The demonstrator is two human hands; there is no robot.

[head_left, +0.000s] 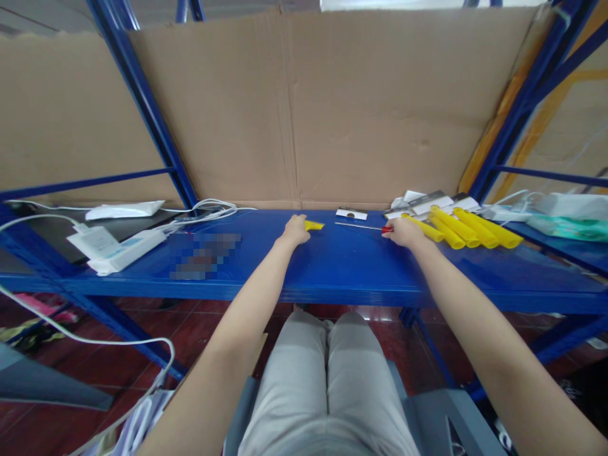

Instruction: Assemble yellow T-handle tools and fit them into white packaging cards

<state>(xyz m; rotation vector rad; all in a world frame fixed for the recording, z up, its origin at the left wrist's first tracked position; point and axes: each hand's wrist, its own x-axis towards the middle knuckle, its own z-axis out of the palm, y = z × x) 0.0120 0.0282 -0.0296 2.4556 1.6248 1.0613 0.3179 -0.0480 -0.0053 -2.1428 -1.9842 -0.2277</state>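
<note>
My left hand (pixel 297 230) is closed around a yellow piece (pixel 314 225) on the blue shelf top; only its end shows past my fingers, so its full shape is hidden. To the right, my right hand (pixel 405 232) grips a screwdriver (pixel 360 226) by its red handle, the thin metal shaft pointing left towards the yellow piece, with a gap between them. Behind the shaft lies a small flat metal plate (pixel 351 214) with a dark mark at its middle. Beside my right hand, several scrapers with yellow tube handles (pixel 468 229) lie in a row, their flat blades (pixel 430 202) at the back.
The blue shelf (pixel 346 266) backs onto a cardboard sheet (pixel 370 114) between blue posts. On the left are a white power strip (pixel 126 252), white cables (pixel 213 208) and a white packet (pixel 125 209). A pixelated patch covers something there. Green and white packaging (pixel 570 225) sits far right.
</note>
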